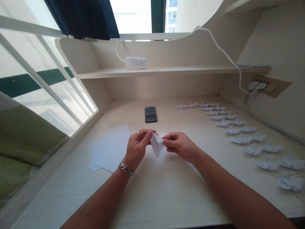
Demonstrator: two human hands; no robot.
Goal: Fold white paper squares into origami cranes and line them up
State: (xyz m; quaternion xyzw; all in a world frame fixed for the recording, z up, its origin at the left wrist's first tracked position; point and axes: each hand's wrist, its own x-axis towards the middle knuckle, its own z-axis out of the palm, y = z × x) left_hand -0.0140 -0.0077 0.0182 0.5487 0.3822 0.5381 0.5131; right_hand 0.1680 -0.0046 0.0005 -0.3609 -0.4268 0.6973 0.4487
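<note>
Between my two hands is a small piece of folded white paper [158,146], raised over the desk with a pointed corner hanging down. My left hand [138,144] pinches its upper left edge between thumb and fingers; a ring and a chain bracelet are on this side. At the paper's right edge, my right hand [178,144] closes thumb and fingertips on it. A stack of white paper sheets [109,148] lies on the desk just left of my left hand. Beyond my hands lies a dark phone [151,114], its screen partly blurred out.
Several folded paper cranes [240,140] stand in paired rows along the desk's right side. A white power strip [135,62] sits on the shelf [162,72] at the back. A white cable [224,52] runs down to a wall socket [271,86]. White rails [40,79] border the left.
</note>
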